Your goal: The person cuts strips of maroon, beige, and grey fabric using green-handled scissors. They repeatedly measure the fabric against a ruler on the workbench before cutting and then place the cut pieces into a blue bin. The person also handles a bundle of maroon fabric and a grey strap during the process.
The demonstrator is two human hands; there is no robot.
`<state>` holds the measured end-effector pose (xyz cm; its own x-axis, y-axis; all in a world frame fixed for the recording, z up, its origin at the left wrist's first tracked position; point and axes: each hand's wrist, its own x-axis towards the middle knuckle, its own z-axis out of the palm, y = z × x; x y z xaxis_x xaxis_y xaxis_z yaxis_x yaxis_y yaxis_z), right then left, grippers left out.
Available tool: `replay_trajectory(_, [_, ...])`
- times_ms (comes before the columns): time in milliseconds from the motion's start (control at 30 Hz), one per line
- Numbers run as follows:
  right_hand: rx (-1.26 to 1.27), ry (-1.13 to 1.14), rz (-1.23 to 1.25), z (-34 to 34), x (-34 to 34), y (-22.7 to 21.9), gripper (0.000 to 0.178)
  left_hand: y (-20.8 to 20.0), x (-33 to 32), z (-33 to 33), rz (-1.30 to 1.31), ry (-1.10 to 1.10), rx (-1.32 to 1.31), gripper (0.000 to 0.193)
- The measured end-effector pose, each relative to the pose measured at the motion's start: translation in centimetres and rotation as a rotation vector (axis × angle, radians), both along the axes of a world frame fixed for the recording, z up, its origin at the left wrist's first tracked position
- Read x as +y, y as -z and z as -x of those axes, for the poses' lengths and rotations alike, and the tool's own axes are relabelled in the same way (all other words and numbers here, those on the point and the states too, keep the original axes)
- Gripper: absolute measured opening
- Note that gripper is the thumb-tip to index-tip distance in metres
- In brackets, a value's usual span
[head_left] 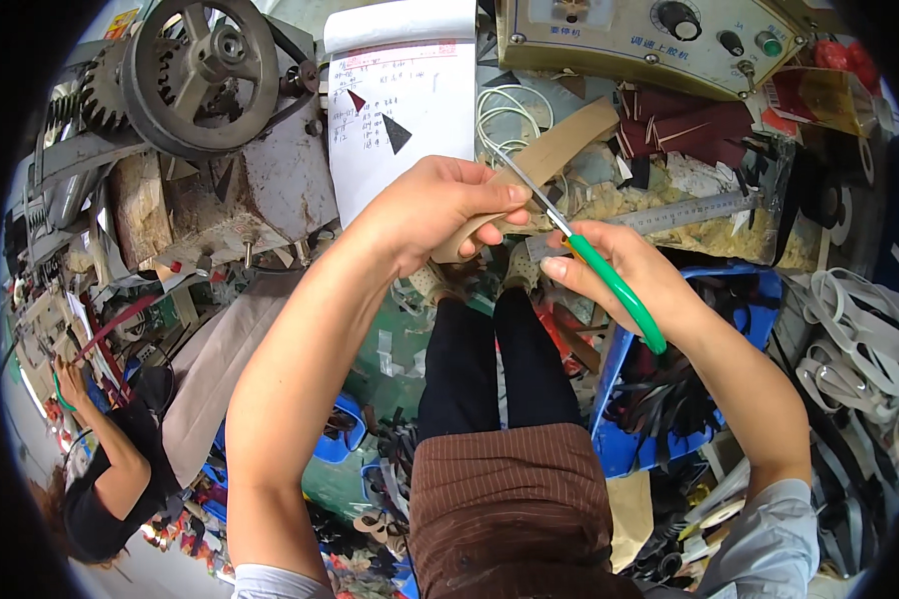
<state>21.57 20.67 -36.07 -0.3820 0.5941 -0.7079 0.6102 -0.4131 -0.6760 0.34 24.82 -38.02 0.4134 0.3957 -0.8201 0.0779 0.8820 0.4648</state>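
Observation:
My left hand (440, 205) pinches a tan strip (574, 133) between thumb and fingers. One end of the strip reaches up and right over the bench, and the other curls below my fingers. In my right hand (637, 262) are scissors (619, 290) with green handles. Their metal blades cross the strip close to my left thumb, pointing up and left. Whether the blades are parted cannot be made out. Beneath the hands lies a steel ruler (684, 212) on the worn bench edge.
A machine with a grey handwheel (202, 62) stands at left, beside a handwritten pad (370, 170). Behind the strip are a control box (649, 40), white cord (499, 105) and maroon pieces (684, 125). A blue crate (614, 394) holds dark strips. Another person's arm (120, 449) is at far left.

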Motion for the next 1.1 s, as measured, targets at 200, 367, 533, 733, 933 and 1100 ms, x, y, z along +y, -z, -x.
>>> replay_trajectory(200, [-0.029,0.021,-0.065,-0.2,-1.4,2.8,0.026,1.5,0.4,0.4,0.14,-0.065,-0.045,0.023])
replay_trajectory(367, [0.343,0.351,0.057,-1.1,-1.1,0.0,0.034,-0.9,-2.2,-0.1,-0.181,0.071,0.068,0.032])
replay_trajectory(533, [0.43,0.283,0.09,-2.0,2.0,-3.7,0.048,-5.2,-4.6,-3.6,-0.453,0.119,0.161,0.092])
replay_trajectory(733, [0.4,0.123,0.053,-4.6,4.0,-3.9,0.042,-4.9,-3.5,-3.2,-0.254,0.274,-0.185,0.072])
replay_trajectory(933, [0.059,-0.082,-0.43,-7.9,5.2,1.0,0.038,-0.5,-3.2,0.0,-0.375,0.467,0.239,0.019])
replay_trajectory(1100, [-0.055,-0.22,-0.774,-8.6,4.6,3.7,0.041,1.7,-4.7,-1.1,-0.565,0.441,0.381,0.024])
